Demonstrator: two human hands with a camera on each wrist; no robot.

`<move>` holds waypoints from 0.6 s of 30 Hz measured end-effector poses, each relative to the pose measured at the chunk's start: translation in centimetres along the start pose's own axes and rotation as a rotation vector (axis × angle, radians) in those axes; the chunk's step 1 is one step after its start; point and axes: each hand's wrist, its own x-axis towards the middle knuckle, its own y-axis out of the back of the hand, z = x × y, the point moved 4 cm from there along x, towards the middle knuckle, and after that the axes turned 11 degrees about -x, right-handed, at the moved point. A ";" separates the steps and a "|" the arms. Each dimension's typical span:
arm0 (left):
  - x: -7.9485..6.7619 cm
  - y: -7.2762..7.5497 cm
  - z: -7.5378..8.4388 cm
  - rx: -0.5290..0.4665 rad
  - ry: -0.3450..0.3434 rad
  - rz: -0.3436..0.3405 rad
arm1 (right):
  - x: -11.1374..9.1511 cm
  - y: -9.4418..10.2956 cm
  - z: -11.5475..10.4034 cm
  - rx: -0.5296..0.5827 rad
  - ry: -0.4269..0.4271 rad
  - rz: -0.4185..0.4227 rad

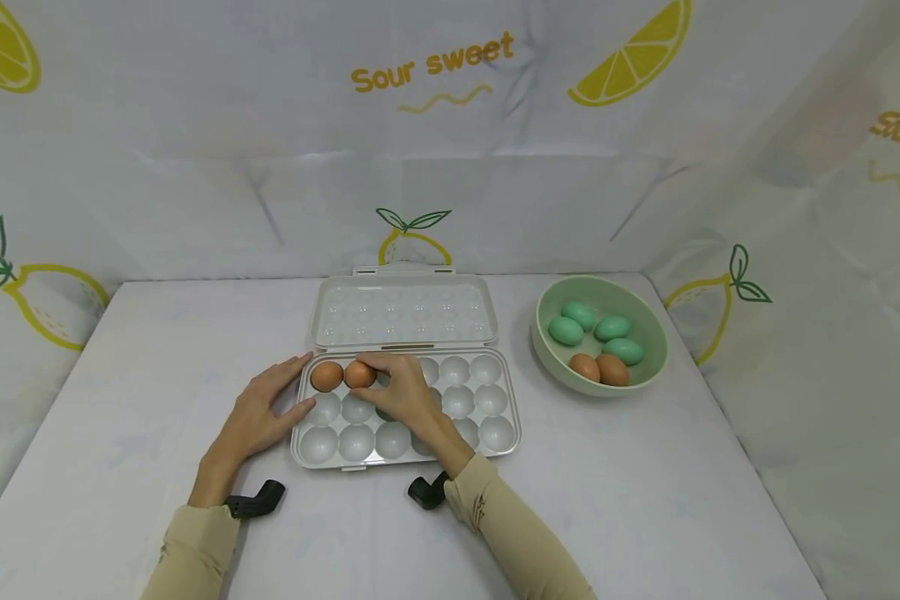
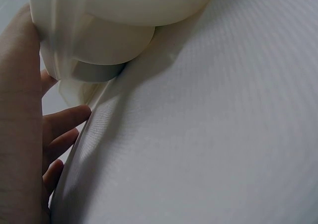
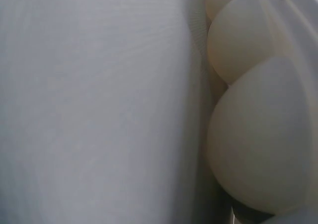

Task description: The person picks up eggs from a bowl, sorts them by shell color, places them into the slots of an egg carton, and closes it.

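A white egg tray [image 1: 356, 460] with rows of round hollows lies on the table, its lid [image 1: 405, 312] laid back flat behind it. One brown egg [image 1: 326, 376] sits in the back-left hollow. Just right of it, my right hand [image 1: 405, 396] pinches a second brown egg [image 1: 359, 374] between thumb and fingers, at the neighbouring hollow. My left hand [image 1: 258, 412] rests along the tray's left side, fingers loosely extended and thumb touching the rim. In the left wrist view its fingers [image 2: 67, 122] lie beside the tray's outer wall. The right wrist view shows the hollows' undersides [image 3: 261, 134], no hand.
A pale green bowl [image 1: 540, 350] stands to the right of the tray, holding several green eggs [image 1: 566, 331] and two brown eggs [image 1: 612, 370]. The white-covered table [image 1: 645, 500] meets a lemon-printed curtain [image 1: 270, 200] at the back and sides. Black wrist devices [image 1: 258, 500] sit at both cuffs.
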 end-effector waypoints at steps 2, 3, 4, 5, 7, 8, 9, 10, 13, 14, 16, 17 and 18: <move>0.0 0.0 0.0 -0.002 -0.006 0.004 | 0.0 0.0 0.0 -0.002 0.004 0.001; 0.0 0.0 0.0 -0.002 -0.008 0.006 | 0.0 0.0 0.0 -0.004 0.005 0.002; 0.0 0.0 -0.1 -0.001 -0.010 0.004 | 0.0 0.0 0.0 -0.007 0.005 0.004; 0.0 -0.1 -0.1 0.000 -0.010 0.004 | 0.0 0.0 0.0 -0.012 0.007 0.007; 0.0 -0.1 -0.1 0.002 -0.009 0.003 | 0.0 0.0 0.0 -0.016 0.005 0.012; 0.1 -0.1 -0.1 0.002 -0.007 0.001 | 0.0 0.0 0.1 -0.016 0.002 0.010; 0.1 -0.1 -0.1 0.004 -0.006 0.000 | -0.1 0.0 0.1 -0.018 -0.006 0.010; 0.1 -0.1 -0.1 0.005 -0.006 0.000 | -0.1 0.1 0.1 -0.017 -0.020 0.009; 0.0 -0.1 -0.1 0.005 -0.005 0.002 | -0.3 0.6 0.2 -0.010 -0.088 0.003; 0.0 -0.1 -0.1 0.007 -0.004 0.002 | -0.3 1.0 0.3 0.006 -0.112 0.009; 0.0 -0.1 -0.1 0.007 -0.005 0.002 | -0.4 1.9 0.5 0.045 -0.161 0.037; 0.0 -0.1 -0.1 0.008 -0.005 0.001 | -0.4 2.5 0.7 0.078 -0.178 0.060; 0.0 -0.1 -0.1 0.007 -0.005 0.001 | -0.5 3.2 0.9 0.114 -0.188 0.089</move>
